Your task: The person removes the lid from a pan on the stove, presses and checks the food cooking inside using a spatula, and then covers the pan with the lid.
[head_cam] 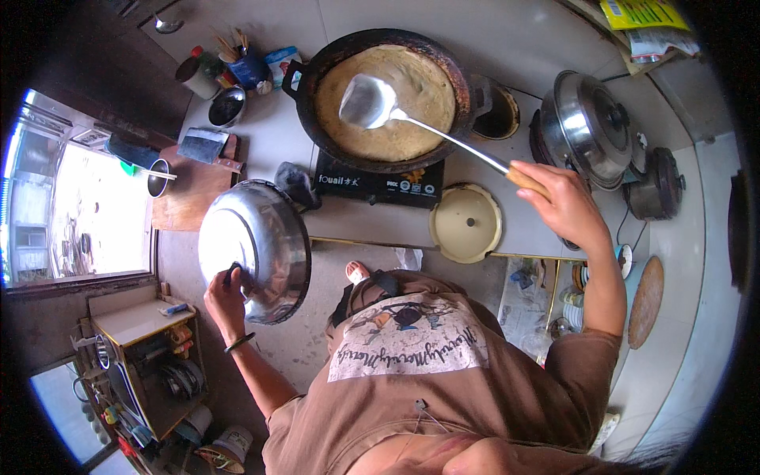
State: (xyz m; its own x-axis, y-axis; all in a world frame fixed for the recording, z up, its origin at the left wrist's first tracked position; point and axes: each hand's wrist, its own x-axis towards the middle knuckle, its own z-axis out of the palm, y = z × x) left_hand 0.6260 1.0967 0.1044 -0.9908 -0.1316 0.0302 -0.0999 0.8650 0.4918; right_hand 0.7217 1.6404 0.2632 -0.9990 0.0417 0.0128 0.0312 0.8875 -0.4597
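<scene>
My right hand (561,199) grips the wooden handle of a metal wok spatula (371,102). The spatula's blade is over a round, pale flatbread (415,74) that covers most of the bottom of a dark iron wok (306,113); whether the blade touches it I cannot tell. By its black knob, my left hand (228,303) holds a shiny domed steel lid (270,237), tilted, away from the wok and in front of the counter's edge. Under the wok is a black cooktop (380,184) bearing writing.
A cream enamel lid (466,222) lies at the counter's front edge. Steel pot (585,130) stands at right. A cleaver (203,145) and a bowl with chopsticks (159,178) rest by the cutting board (190,208) at left. A dark cloth (297,184) sits beside the cooktop.
</scene>
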